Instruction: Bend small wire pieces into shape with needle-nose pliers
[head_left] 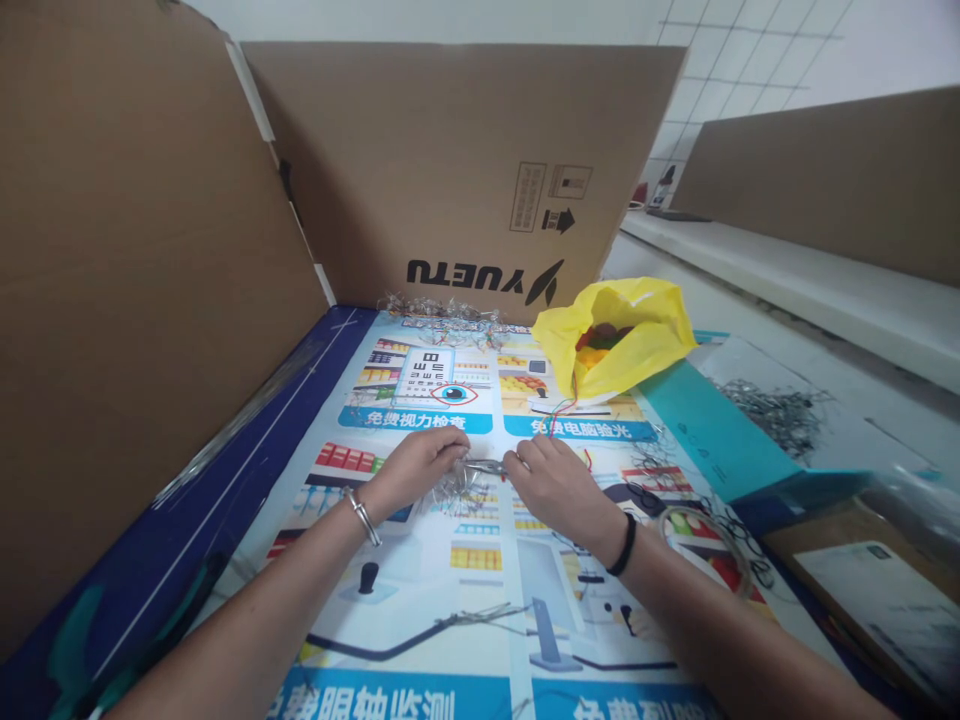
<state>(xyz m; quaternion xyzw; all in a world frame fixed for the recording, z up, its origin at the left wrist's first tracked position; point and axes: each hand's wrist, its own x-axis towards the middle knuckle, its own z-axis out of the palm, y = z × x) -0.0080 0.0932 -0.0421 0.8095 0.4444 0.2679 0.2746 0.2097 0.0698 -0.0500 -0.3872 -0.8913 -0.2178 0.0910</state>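
My left hand [424, 465], with a silver bracelet at the wrist, is closed in a pinch on thin silvery wire [459, 494], which hangs in a loose tangle below the fingers. My right hand [551, 482], with a black band at the wrist, is closed around what look like small metal pliers [486, 466]. Their silvery jaws point left, towards the left fingertips; the handles are mostly hidden in the palm. Red and green strands [564, 405] run from near the right hand up to a yellow bag [622, 335] with red and orange stuff inside.
A printed poster [405, 600] covers the table. Cardboard panels [420, 150] stand at the back and left. More wire bits [442, 308] lie at the back, a dark wire heap [776, 415] at right, and loose wires [480, 618] in front. Green-handled scissors [79, 640] lie front left.
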